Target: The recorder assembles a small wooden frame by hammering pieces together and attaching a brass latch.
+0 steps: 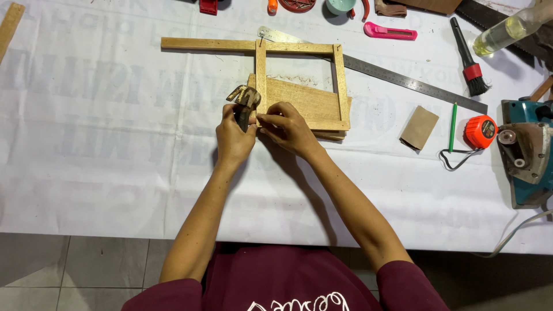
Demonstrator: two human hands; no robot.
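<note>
on white printed sheeting [103,150] spread over the table, faint grey lettering across the cloth, too washed out to matter. near mid-table, wooden frame [301,86] lying flat, long top rail running off to the left, lower part resting on a wooden board [305,103]. left hand [233,135] clenched around the dark handle of a small claw hammer [245,101], worn metal head just beside the frame's lower left corner. right hand [288,126] pinching at that same corner, fingertips touching the frame's bottom rail; whether a nail sits between them, cannot tell. steel ruler [380,72] slanting from behind the frame's top rail down toward the right. right of the frame, well apart: folded brown sandpaper piece [419,128], green pencil [453,119] upright on the cloth, orange round tape measure [480,131] with a black cord. farther right, teal circular saw [527,152] at the table's edge, grey cable trailing off below. along the far edge: pink utility knife [390,31], black brush with a red band [469,60], clear bottle of yellowish liquid [510,29], teal cup [341,6] partly cut off. wooden strip [10,27] at the far left edge. wide open cloth left of the hands and along the near edge; grey floor tiles [69,265] below it. maroon sleeves at the bottom.
</note>
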